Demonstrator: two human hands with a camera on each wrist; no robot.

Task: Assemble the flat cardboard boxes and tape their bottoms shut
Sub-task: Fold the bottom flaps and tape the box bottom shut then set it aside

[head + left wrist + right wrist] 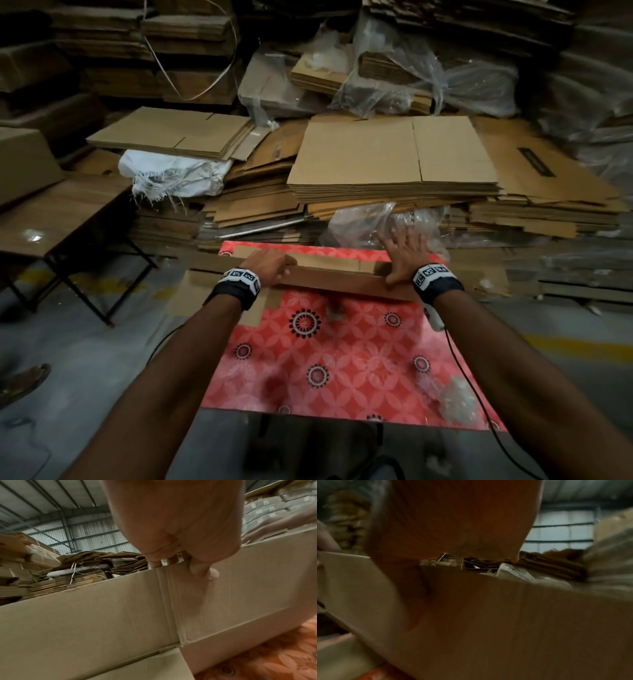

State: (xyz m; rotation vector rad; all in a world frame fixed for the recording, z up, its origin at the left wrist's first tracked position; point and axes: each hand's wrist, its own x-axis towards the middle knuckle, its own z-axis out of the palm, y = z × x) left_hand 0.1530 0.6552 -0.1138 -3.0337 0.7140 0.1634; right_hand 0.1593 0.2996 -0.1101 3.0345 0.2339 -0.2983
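A brown cardboard box [329,278] stands partly raised at the far end of the red patterned table [342,363]. My left hand [270,268] grips the top edge of its near wall. In the left wrist view the fingers [171,559] curl over that edge and the thumb [204,572] lies on the near face of the box [102,615]. At the box's right end, my right hand [406,253] rests with its fingers straight and spread and its thumb against the near face. The right wrist view is blurred: palm [453,520] above cardboard [513,615].
Stacks of flat cardboard boxes [394,161] rise just behind the table, with loose plastic wrap [363,222] in front and a white sack [171,174] at left. A wooden folding table [51,219] stands left. Crumpled plastic [455,397] lies on the table's near right corner.
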